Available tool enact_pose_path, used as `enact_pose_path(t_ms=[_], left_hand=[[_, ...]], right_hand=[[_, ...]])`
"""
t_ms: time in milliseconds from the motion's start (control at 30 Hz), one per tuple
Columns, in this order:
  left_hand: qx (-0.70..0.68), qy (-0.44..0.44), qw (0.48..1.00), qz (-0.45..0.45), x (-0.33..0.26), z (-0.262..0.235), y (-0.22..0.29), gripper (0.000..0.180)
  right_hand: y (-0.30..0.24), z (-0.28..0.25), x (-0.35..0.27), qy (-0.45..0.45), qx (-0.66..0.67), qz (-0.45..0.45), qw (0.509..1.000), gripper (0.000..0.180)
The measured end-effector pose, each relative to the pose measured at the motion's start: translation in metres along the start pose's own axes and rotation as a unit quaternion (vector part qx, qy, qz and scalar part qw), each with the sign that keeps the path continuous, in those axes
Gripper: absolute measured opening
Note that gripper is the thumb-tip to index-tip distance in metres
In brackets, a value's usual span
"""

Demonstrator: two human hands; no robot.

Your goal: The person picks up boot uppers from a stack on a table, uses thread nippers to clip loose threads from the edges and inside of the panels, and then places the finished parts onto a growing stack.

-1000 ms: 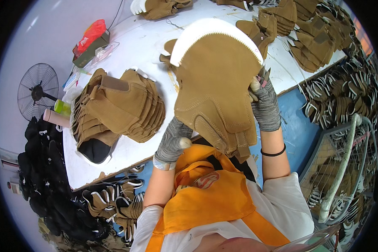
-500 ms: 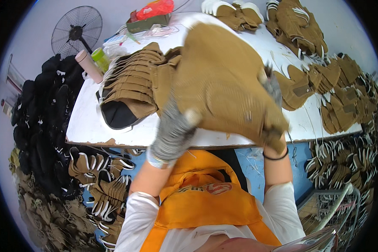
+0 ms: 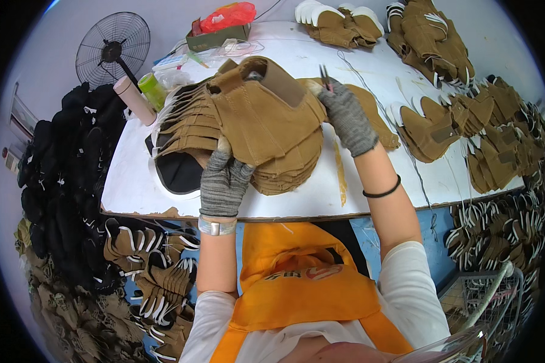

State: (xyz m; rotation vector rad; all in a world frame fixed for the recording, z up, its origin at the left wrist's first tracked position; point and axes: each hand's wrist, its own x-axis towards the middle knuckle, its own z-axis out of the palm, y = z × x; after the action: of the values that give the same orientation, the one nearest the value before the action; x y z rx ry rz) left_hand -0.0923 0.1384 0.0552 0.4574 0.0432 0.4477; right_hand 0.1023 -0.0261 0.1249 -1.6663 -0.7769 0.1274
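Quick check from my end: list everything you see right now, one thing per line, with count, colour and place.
top tan piece: one, brown, on the stack, held by both hands
stack of tan pieces: many, brown, table centre
snips: one, dark, in right hand
table: one, white
fan: one, black, far left
box: one, green, red bag on top, far edge
tan pieces: many, brown, table right
left hand: grey glove
right hand: grey glove

Bright, even overhead light, white table (image 3: 369, 60) slightly glaring at its far end, soft short shadows under the stacked pieces on it, sharp focus near the table, strong fisheye bending and black corners beyond it
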Motion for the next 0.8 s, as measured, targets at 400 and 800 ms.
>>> enact_pose_path(t_ms=[400,800], left_hand=[[0.533,0.045,0.833,0.140,-0.008,0.024,0.013,0.049],[0.613,-0.158,0.623,0.459,0.053,0.123,0.004,0.041]], right_hand=[[0.047,0.004,-0.026,0.083,-0.019,0.000,0.996,0.034],[0.070,0.003,-0.020,0.072,-0.159,-0.089,0.981,0.030]])
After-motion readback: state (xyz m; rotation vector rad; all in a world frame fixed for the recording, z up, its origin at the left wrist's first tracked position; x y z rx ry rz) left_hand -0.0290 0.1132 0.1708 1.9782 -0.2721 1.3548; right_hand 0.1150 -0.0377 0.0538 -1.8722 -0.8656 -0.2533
